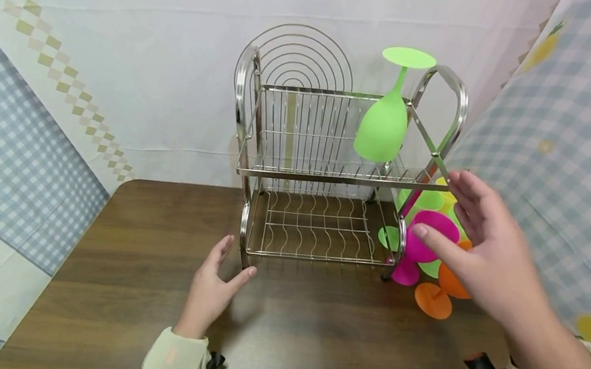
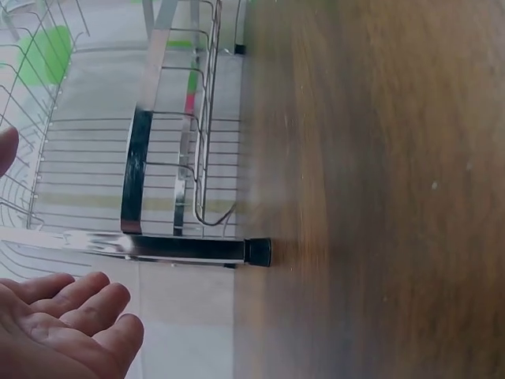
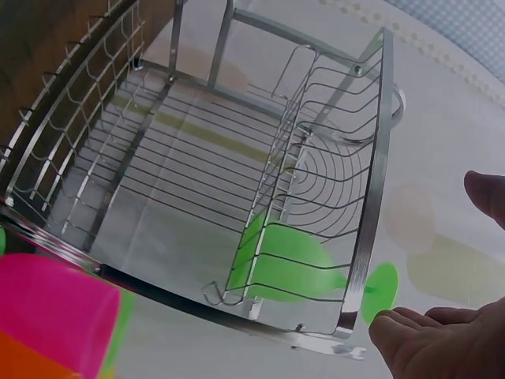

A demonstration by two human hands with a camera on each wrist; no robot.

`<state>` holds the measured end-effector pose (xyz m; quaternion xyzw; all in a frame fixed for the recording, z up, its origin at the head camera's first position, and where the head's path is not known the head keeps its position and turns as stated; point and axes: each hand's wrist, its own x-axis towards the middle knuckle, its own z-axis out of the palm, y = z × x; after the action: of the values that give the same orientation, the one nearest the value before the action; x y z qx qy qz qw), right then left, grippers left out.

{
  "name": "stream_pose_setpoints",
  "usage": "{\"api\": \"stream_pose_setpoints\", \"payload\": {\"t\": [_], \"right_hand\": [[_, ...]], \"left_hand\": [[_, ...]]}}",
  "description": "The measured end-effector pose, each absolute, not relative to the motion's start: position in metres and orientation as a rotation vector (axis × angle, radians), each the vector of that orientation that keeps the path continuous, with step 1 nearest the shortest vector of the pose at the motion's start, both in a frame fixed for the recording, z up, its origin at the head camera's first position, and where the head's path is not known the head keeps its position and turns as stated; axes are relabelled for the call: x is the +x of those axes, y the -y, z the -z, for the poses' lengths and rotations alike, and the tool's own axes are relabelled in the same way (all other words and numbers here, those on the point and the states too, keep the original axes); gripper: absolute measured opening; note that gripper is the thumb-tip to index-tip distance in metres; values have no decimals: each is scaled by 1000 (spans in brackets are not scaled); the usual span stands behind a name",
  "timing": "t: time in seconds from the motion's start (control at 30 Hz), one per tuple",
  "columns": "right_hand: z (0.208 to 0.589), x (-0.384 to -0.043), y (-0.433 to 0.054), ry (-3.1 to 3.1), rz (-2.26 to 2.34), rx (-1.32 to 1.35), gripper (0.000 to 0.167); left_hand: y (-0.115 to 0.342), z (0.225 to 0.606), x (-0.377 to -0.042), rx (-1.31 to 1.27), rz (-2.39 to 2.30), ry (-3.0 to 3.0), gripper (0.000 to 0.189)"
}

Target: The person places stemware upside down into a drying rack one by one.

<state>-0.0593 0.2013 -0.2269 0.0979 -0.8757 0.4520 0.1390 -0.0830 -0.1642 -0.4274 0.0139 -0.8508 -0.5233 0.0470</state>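
A two-tier metal dish rack (image 1: 296, 177) stands on the brown table. On its upper shelf, at the right, a light green goblet (image 1: 383, 127) is upside down with its foot in the air. My left hand (image 1: 210, 292) is beside the rack's front left leg, thumb and fingers apart, holding nothing. Near the upper shelf's right corner, my right hand (image 1: 492, 251) has its fingers extended and nothing in its grasp. Whether its fingertips touch the frame I cannot tell. The left wrist view shows the left fingers (image 2: 95, 312) beside the metal leg (image 2: 189, 249).
Right of the rack, a magenta goblet (image 1: 432, 236), an orange goblet (image 1: 434, 300) and several green and yellow ones crowd together, partly behind my right hand. A patterned cloth (image 1: 561, 145) hangs along the right side. White cloth (image 1: 177, 78) covers the back.
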Motion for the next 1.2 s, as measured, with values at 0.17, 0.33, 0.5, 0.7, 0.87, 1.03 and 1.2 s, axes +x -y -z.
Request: {"api": "stream_pose_setpoints", "payload": {"t": [0.17, 0.33, 0.5, 0.7, 0.87, 1.03, 1.2], "right_hand": [[249, -41, -210, 2496, -1227, 266, 85], [278, -27, -220, 2472, -1257, 205, 81], [310, -16, -235, 2433, -1311, 95, 74], [353, -6, -259, 2344, -1518, -104, 68], [376, -4, -280, 2334, -1564, -307, 68], [392, -8, -298, 2447, -1441, -555, 79], [406, -19, -310, 2493, -1436, -615, 93]], "left_hand": [[163, 427, -79, 9, 1628, 2587, 93], [162, 427, -70, 12, 1652, 2571, 90], [156, 425, -63, -34, 1693, 2541, 89], [147, 424, -60, -87, 1768, 2493, 89], [142, 423, -56, -102, 1779, 2476, 88], [137, 426, -50, -132, 1812, 2430, 84], [129, 429, -42, -175, 1831, 2423, 80]]}}
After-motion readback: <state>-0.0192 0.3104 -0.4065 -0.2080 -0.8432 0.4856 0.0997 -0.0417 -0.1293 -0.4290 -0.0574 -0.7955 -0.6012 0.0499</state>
